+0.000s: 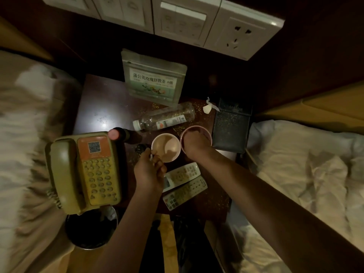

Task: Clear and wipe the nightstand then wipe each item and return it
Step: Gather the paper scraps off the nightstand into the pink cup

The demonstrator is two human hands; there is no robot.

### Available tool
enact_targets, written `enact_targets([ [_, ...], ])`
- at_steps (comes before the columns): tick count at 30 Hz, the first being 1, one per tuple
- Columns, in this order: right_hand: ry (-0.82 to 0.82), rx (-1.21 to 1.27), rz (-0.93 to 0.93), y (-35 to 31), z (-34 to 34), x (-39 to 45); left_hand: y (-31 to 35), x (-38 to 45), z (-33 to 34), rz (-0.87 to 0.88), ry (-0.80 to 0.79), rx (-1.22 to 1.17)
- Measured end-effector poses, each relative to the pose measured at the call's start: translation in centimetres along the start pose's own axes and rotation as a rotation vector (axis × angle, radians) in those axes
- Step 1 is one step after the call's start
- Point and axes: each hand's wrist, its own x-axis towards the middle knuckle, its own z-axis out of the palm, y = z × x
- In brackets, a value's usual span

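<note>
The dark wooden nightstand (102,107) is strewn with fine golden crumbs. My left hand (149,172) pinches the near rim of a pink paper cup (167,146). My right hand (194,144) has its fingers inside a second pink cup (204,131) and grips its rim. A clear plastic bottle (165,118) lies on its side behind the cups. A green tea pouch (154,79) leans at the back. A yellow-green telephone (84,170) sits at the left. Two remote controls (185,184) lie at the front, partly under my left hand.
A black box (231,125) stands at the right edge, with a torn white wrapper (208,107) beside it. A dark bottle with a pink cap (114,134) lies by the telephone. Beds flank both sides. A black waste bin (90,229) stands below the telephone. Wall switches and sockets (244,34) hang above.
</note>
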Motion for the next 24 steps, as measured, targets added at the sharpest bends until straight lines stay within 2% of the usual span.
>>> enact_targets([
  [4, -0.046, -0.147, -0.011, 0.4, 1.0, 2.3, -0.2, 0.2, -0.9, 0.006, -0.026, 0.019],
  [7, -0.02, -0.212, -0.057, 0.6, 1.8, 3.1, -0.4, 0.4, -1.3, 0.012, -0.033, 0.024],
  [11, -0.035, -0.262, -0.116, 1.0, 2.2, 3.7, -0.4, 0.1, -1.4, 0.015, -0.006, 0.072],
  [15, -0.023, -0.261, -0.095, 1.0, 2.1, 3.9, -0.6, 0.0, -1.3, 0.006, -0.007, 0.124],
  [20, -0.088, -0.239, -0.133, 0.3, 0.6, 2.3, -0.9, -0.3, -1.2, -0.004, -0.053, 0.142],
  [24, -0.021, -0.262, -0.168, 0.0, -3.0, -2.7, -1.2, -0.9, -0.6, -0.06, -0.102, 0.057],
])
